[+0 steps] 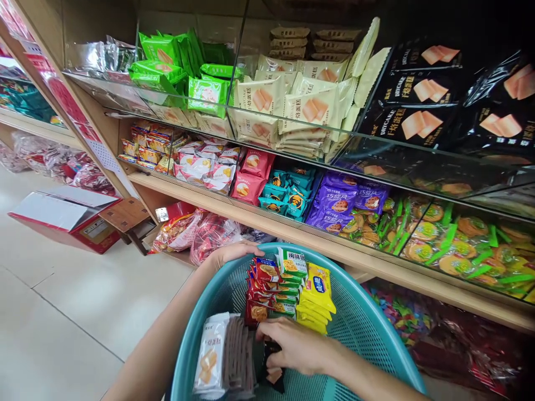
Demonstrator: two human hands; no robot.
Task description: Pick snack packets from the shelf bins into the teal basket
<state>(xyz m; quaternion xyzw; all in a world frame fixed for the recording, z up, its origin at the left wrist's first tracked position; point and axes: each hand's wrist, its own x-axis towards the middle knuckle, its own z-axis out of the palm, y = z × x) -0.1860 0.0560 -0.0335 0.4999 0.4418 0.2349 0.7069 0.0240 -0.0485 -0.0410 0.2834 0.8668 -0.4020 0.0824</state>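
A teal plastic basket [363, 317] is below the shelves, and my left hand [239, 252] grips its far left rim. Inside the basket, my right hand [295, 346] has its fingers bent around a black snack packet [273, 374], partly hidden under the hand. To the left of that packet stands a row of white cake packets [211, 353]. Beyond my right hand are red packets [266, 273], green-and-white packets [291, 264] and yellow packets [316, 287], each kind lined up in a row.
Glass-fronted shelves ahead hold green packets [163, 50], cream cake packets [311, 108], black packets [422, 89] and purple packets [334, 200]. A wooden stool [125, 214] and a red-and-white carton [62, 217] are on the tiled floor at left. Bagged goods [213, 234] fill the space under the lower shelf.
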